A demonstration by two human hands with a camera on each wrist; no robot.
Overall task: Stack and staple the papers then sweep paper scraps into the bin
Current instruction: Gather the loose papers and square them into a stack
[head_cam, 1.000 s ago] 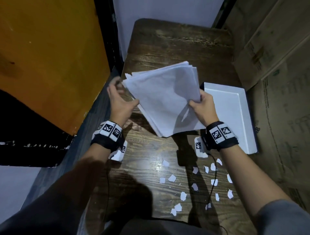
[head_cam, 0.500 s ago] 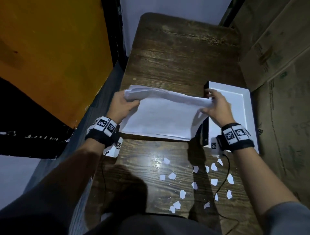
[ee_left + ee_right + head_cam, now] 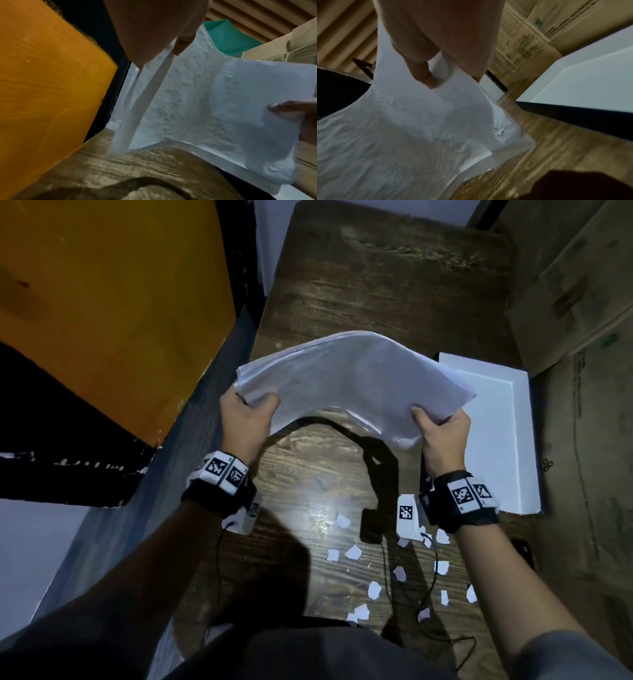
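Observation:
A stack of white papers (image 3: pixel 349 378) arches upward above the dark wooden table (image 3: pixel 376 285), lifted off it. My left hand (image 3: pixel 248 414) grips the stack's left end and my right hand (image 3: pixel 442 426) grips its right end, thumbs on top. The left wrist view shows the paper stack (image 3: pixel 197 101) from below, pinched at its edge by my left hand (image 3: pixel 171 40). In the right wrist view my right hand (image 3: pixel 440 67) pinches the paper stack (image 3: pixel 393 128). Several small white paper scraps (image 3: pixel 373 589) lie scattered on the table's near part. No stapler shows.
A white tray-like bin (image 3: pixel 496 433) with a dark side sits at the table's right edge. Cardboard boxes (image 3: pixel 575 302) stand to the right. An orange panel (image 3: pixel 102 302) is on the left. Black cables (image 3: pixel 387 577) trail from my wrists over the scraps.
The stack stood on edge on the table half a second ago; now both hands have lifted it and pushed its ends together, so it bows upward.

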